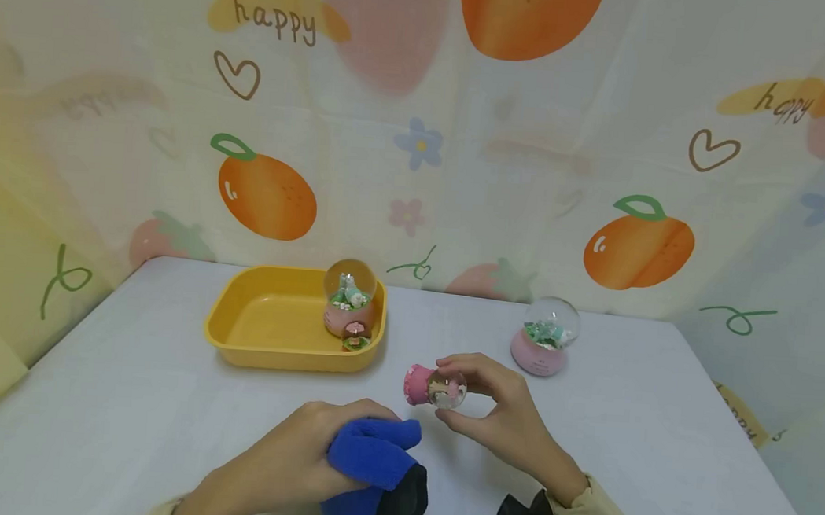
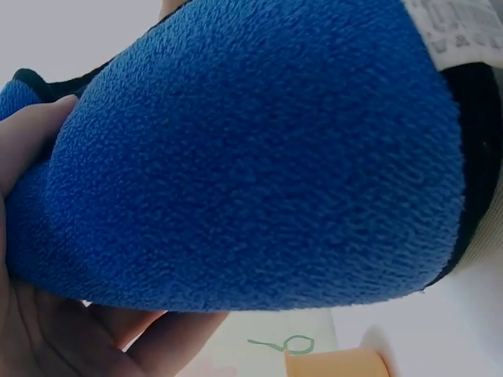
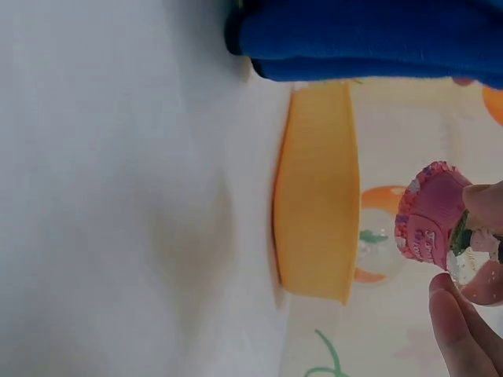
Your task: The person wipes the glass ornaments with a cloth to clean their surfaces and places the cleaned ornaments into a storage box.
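Left hand [image 1: 299, 447] grips the blue cloth [image 1: 374, 454]; right hand [image 1: 505, 411] pinches 1 small globe [image 1: 434, 386]. Wiping seems in hand; next move probably calls for bringing these 2 together.

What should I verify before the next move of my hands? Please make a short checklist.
1. Right hand holds the small pink-based globe: ok.
2. That globe upright: not ok; it is sideways.
3. Left hand grips the blue cloth: ok.
4. Cloth apart from that globe: ok.
5. Space in the yellow tray: ok; its two globes are at the right end.
6. Held globe free of smudges: cannot tell.
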`<state>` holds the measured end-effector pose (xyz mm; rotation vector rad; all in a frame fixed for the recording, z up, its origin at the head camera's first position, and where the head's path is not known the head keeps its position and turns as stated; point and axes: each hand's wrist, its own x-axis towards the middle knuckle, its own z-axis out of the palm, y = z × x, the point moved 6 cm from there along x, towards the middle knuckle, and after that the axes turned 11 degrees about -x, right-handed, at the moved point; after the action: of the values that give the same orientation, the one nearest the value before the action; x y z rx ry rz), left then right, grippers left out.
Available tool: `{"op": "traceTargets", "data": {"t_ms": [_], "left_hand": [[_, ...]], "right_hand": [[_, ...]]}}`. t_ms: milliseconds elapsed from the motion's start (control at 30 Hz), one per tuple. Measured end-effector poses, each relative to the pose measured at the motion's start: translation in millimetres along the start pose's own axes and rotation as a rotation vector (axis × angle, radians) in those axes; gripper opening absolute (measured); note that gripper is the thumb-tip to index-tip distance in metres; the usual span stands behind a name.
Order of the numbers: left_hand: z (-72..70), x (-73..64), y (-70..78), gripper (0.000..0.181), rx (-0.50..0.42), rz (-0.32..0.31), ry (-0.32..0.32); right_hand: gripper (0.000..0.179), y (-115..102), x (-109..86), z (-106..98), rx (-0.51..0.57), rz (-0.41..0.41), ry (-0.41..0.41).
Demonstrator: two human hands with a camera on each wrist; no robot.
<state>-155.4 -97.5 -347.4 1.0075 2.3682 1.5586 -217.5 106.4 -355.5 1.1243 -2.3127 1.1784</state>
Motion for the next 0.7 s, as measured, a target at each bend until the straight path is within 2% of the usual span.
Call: {"op": "traceTargets", "data": {"t_ms": [100,267,400,700], "left_hand": [[1.7,0.0,-1.6,0.038,-0.007,-0.008,-0.022],[1.6,-0.3,-4.9,0.041,-0.028,-0.099,-0.072],[3.0,-0.9,-6.3,0.045,-0.035,-0.14,-0.117],[9.9,-1.2,-5.0,0.049,-0.026,-0.078,-0.173]], "right_hand": [[0.05,1.0,12.1,6.8,0.008,-0.028,0.002],[0.048,-0.5,32.7,18.3,0.002,-0.053,-0.004],[0.047,-2.3,48.5,28.4,-0.008,-0.056,-0.009],[0.047,1.5,82.9,57.3,0.0,-0.024,-0.019]]}}
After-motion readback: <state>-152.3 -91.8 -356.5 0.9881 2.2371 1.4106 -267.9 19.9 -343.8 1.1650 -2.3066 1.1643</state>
